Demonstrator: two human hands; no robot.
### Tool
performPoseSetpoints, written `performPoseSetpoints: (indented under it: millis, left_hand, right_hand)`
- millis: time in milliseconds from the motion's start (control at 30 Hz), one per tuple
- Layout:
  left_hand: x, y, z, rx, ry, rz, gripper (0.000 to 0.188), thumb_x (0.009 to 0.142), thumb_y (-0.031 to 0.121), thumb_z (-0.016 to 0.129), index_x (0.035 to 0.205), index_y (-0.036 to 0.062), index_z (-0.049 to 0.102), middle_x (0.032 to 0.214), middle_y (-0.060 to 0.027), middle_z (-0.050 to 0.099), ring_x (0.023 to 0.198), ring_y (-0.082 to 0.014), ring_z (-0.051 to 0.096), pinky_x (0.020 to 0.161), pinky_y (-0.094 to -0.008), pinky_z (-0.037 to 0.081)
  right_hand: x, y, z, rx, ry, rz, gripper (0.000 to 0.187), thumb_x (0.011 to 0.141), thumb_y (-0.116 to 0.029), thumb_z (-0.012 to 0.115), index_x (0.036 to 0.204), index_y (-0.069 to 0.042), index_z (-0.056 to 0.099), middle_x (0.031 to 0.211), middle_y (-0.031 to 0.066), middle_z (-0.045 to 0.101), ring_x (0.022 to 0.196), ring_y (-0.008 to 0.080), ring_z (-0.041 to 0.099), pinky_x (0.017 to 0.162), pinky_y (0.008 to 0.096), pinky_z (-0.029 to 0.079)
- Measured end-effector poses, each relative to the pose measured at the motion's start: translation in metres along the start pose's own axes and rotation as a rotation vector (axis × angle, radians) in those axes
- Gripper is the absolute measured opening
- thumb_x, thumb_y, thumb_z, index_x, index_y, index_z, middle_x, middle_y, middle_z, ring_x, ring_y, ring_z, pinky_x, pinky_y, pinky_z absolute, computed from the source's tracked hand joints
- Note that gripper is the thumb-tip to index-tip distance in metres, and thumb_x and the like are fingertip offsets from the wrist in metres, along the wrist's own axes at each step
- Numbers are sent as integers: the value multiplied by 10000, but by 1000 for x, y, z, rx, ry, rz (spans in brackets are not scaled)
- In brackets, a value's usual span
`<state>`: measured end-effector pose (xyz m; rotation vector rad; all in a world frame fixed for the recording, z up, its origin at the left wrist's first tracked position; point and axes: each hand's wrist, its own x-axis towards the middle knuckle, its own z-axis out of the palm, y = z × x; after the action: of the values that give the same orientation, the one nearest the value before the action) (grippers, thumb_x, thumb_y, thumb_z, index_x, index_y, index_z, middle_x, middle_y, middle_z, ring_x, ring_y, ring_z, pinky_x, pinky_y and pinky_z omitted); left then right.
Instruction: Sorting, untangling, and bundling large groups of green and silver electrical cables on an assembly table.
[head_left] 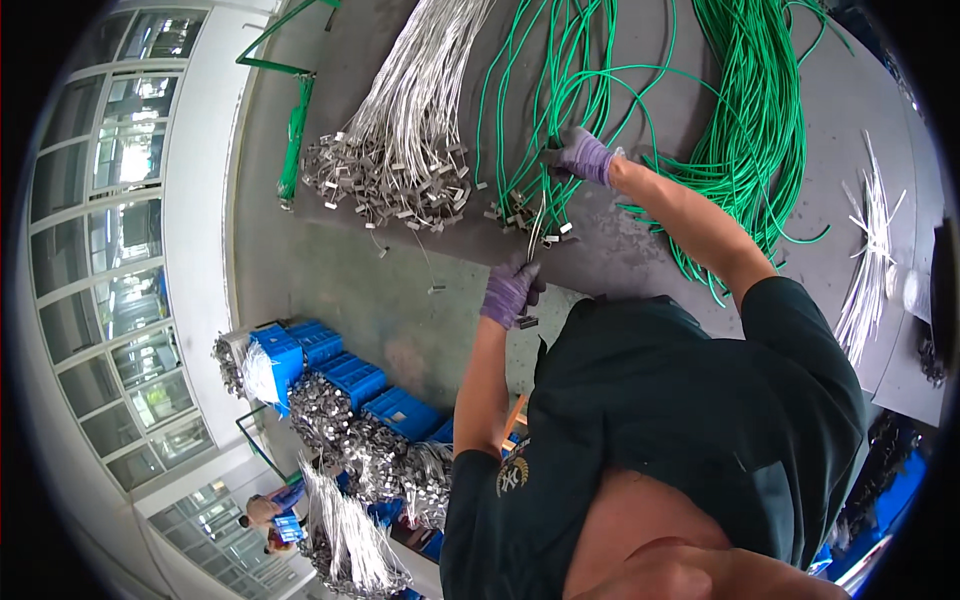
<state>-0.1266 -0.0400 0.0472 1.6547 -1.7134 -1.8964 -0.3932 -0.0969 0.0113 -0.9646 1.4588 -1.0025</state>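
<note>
My left hand (512, 292), in a purple glove with dark fingers, is closed around a few thin white cables (536, 228) just off the table's near edge. A small dark connector (527, 322) hangs below that hand. Up over the table, my right hand (580, 157), gloved the same way, has its fingers curled in on green cables (562, 95); its fingertips are partly hidden. The white cables run up from the left hand to just below the right one. Around them lie several small metal connectors (515, 212) at the green cables' near ends.
Left on the grey table (640, 265) lies a thick bundle of white cables (415, 90) with metal connectors. A green cable bundle (755, 120) lies right, with short white strips (872, 260) beyond. Blue crates (350, 378) and heaped connectors stand on the floor; another person (268, 508) is far off.
</note>
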Motion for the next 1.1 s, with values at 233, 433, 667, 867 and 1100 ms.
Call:
performPoseSetpoints:
  millis: [233, 433, 667, 867, 1100]
  left_hand:
    - [-10, -26, -1, -57, 39, 265, 122, 864, 145, 566, 857, 24, 575, 589, -20, 544, 491, -68, 484, 442, -230, 388]
    - [-10, -48, -2, -148, 268, 233, 113, 856, 144, 574, 838, 35, 597, 556, -9, 513, 434, -62, 434, 391, -240, 354]
    - [21, -66, 8, 256, 492, 522, 266, 800, 301, 576, 802, 36, 599, 752, -221, 590, 666, -363, 568, 600, -428, 439]
    - [39, -61, -8, 344, 665, 327, 349, 805, 371, 579, 719, 33, 588, 621, -200, 549, 559, -396, 505, 513, -463, 389]
    - [19, -44, -41, -5, 378, 138, 247, 772, 301, 630, 781, 54, 621, 674, -144, 596, 573, -293, 559, 566, -389, 433]
  right_hand:
    - [1, -23, -15, 135, -19, 120, 284, 788, -230, 649, 709, 39, 603, 641, 115, 643, 483, 173, 614, 452, 283, 470]
    - [-9, -17, 26, 194, -14, 165, 254, 800, -256, 635, 741, -10, 617, 636, 117, 624, 471, 215, 583, 457, 342, 460]
    - [31, 80, 14, -652, -144, -651, 210, 840, -109, 549, 1018, 1, 572, 934, 126, 595, 766, 203, 596, 689, 335, 509]
    - [70, 80, 38, 215, -166, 32, 209, 854, -166, 585, 1036, -66, 612, 698, 28, 619, 491, 110, 504, 417, 299, 370]
    - [43, 18, 53, 181, -278, -1, 402, 850, -183, 565, 1186, 25, 491, 764, 65, 643, 499, 63, 518, 405, 177, 327]
